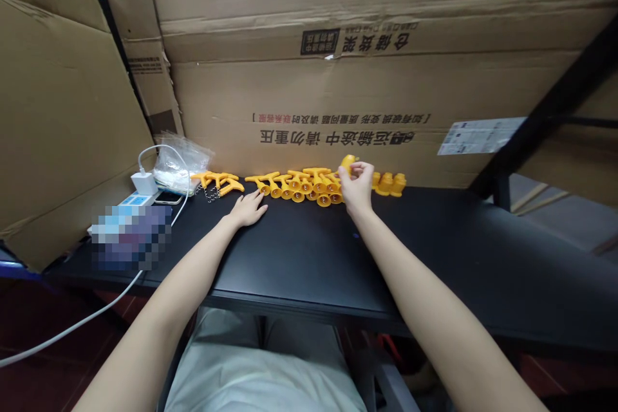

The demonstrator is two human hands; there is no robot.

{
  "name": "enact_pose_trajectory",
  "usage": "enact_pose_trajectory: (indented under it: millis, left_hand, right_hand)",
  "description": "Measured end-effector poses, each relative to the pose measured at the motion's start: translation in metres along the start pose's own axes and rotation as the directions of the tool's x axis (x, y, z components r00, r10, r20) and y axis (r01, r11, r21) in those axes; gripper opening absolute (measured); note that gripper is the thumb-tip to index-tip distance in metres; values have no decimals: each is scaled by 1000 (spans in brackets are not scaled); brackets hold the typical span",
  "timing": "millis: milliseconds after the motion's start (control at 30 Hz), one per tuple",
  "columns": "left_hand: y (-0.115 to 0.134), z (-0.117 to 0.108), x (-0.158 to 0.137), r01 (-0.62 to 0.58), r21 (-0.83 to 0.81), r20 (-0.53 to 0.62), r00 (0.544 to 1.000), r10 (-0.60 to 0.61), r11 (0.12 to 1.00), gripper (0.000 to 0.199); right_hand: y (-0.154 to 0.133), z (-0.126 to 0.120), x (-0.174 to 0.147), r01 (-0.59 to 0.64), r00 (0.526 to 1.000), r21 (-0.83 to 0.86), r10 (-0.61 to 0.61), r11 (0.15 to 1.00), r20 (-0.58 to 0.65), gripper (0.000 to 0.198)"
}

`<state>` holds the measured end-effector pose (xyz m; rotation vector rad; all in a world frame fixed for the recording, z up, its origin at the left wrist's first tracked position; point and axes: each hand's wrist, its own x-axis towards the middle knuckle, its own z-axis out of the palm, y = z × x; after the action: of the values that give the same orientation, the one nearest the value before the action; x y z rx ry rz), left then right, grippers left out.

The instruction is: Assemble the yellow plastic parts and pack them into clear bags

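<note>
In the head view my right hand (358,193) is raised at the back of the black table, its fingers closed round a yellow plastic cap-like piece (348,162). My left hand (248,208) rests flat on the table with fingers spread. Its fingertips reach the nearest of several yellow T-handled, funnel-shaped pieces (299,196), which lie in a bunch with their hollow ends towards me. Left of that bunch are several yellow handles (232,187) with thin metal springs (212,194) by them. More yellow caps (385,184) stand right of my right hand, which partly covers them.
Cardboard (309,84) walls the back of the black table (309,257) and another sheet (53,109) closes the left side. A power strip with a white charger (143,181), a cable, a phone (168,197) and a clear plastic bag (178,161) lie at the left. A dark metal post slants at right.
</note>
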<state>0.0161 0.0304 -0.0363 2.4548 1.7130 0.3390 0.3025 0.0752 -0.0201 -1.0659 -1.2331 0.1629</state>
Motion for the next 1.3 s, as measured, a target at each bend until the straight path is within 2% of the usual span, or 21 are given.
enact_pose_trajectory:
  millis: [67,133,200,367,467,567,667,867,933,1033,1100,1167,1233,1300]
  left_hand:
    - [0,-1,0,4,-2,10,1000,-4,1000,54]
    - [0,0,0,0,-2,4,1000,0,1000,54]
    - [-2,0,0,-16,-2,-14,1000,16,1000,53]
    - [-6,-6,-4,-117,64,-111,986,124,991,41]
    - [-13,-16,-8,-52,150,-212,974,84,987,32]
    - [-25,-27,-11,142,178,-287,954,-87,974,32]
    - [-39,-32,-15,274,193,-265,939,-218,942,34]
    - [-51,-30,-15,349,196,-220,926,-306,916,36]
    - [-49,-30,-15,358,203,-230,922,-311,911,36]
    - [-47,-30,-14,367,206,-248,916,-315,907,36]
    - [-47,-29,-13,355,166,-290,909,-298,920,37]
    - [-50,-26,-10,318,53,-374,885,-277,947,38]
    - [-53,-22,-4,245,-159,-458,840,-291,956,38]
    - [-55,-18,4,98,-431,-508,796,-330,897,37]
  right_hand:
    - [-4,10,-7,-138,989,107,132,985,65,49]
    - [-9,19,-16,-217,962,133,188,967,199,53]
    - [-13,26,-25,-232,930,107,189,967,315,50]
    - [-13,32,-44,-166,846,90,95,982,524,45]
    - [-7,34,-51,-192,783,114,82,975,617,42]
    - [2,37,-55,-197,763,116,78,974,642,38]
    - [8,40,-56,-170,777,96,73,981,626,35]
    - [5,39,-55,-86,789,44,42,995,613,27]
    - [-2,35,-55,-6,789,-4,7,1000,614,24]
    - [-16,27,-55,170,762,-90,-73,981,644,24]
    - [-28,23,-56,274,731,-131,-118,953,672,25]
    - [-38,21,-58,346,701,-156,-145,925,698,26]
    - [-45,21,-60,392,670,-167,-157,905,725,27]
    - [-49,22,-62,420,648,-160,-171,893,742,27]
